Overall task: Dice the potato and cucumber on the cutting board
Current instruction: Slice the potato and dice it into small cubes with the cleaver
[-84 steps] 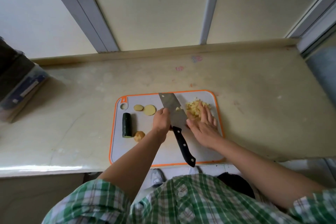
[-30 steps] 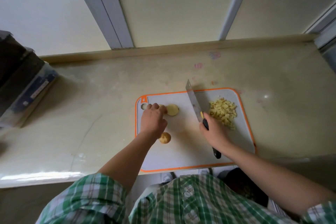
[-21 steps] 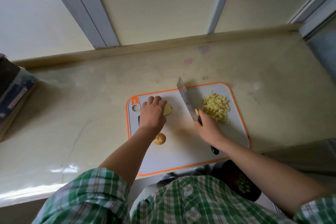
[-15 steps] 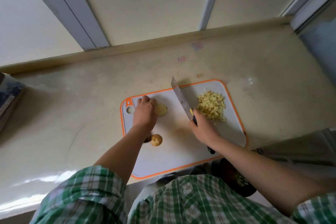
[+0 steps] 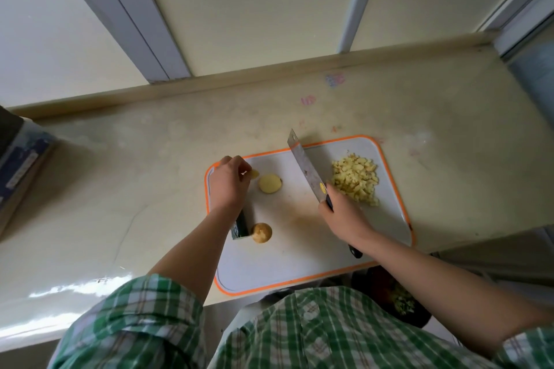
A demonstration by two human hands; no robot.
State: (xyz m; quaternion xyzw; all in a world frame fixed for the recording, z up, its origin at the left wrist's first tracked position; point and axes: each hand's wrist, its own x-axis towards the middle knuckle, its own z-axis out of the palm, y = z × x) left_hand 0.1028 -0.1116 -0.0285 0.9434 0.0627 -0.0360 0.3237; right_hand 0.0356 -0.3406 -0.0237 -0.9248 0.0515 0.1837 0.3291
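Potato slices [image 5: 269, 183] lie just right of the nearer left grip [image 5: 229, 186], curled at the smaller one, hold unclear, on the cutting board [image 5: 299, 249]; right grip [image 5: 344, 217] clasps the knife [image 5: 305, 168], cucumber [image 5: 240, 226] lying front-to-back under the left wrist [image 5: 223, 213].

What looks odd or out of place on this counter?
Pink smudges stain the countertop behind the cutting board, and the board's near edge sits right at the counter's front edge, perhaps slightly overhanging. Otherwise nothing stands out.

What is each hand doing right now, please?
Left hand: fingers curled at a small potato slice, grip cannot be told.
Right hand: holding the knife.
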